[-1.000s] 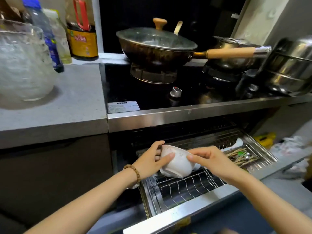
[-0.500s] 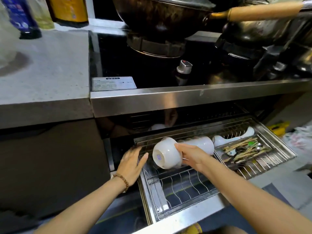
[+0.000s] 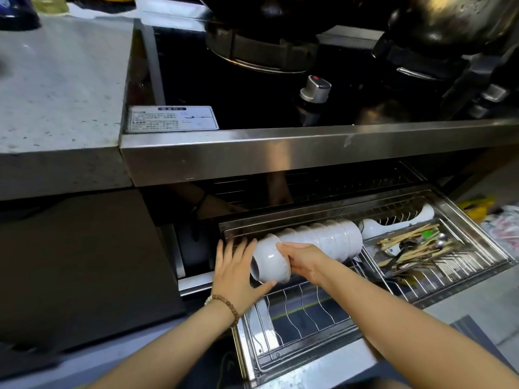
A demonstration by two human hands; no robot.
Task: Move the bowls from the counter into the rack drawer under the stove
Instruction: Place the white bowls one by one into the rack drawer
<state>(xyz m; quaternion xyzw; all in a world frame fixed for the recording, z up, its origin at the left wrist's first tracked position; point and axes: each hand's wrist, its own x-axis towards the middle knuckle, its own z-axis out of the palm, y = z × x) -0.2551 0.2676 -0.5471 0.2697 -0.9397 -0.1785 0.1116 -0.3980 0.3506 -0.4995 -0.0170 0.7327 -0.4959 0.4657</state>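
A white speckled bowl lies on its side at the left end of a row of several nested white bowls in the pulled-out rack drawer under the stove. My right hand grips the bowl's rim from the right. My left hand presses flat against the bowl's foot, fingers spread and thumb under it. The bowl touches the row.
The drawer's right tray holds chopsticks, spoons and a white ladle. The steel stove edge overhangs the drawer. Pots sit on the black stove with a knob. A grey counter is at the left.
The bowl went from both hands above the drawer down onto its side against the row. My left hand let go, then came back flat on the bowl's foot. The view moved closer.
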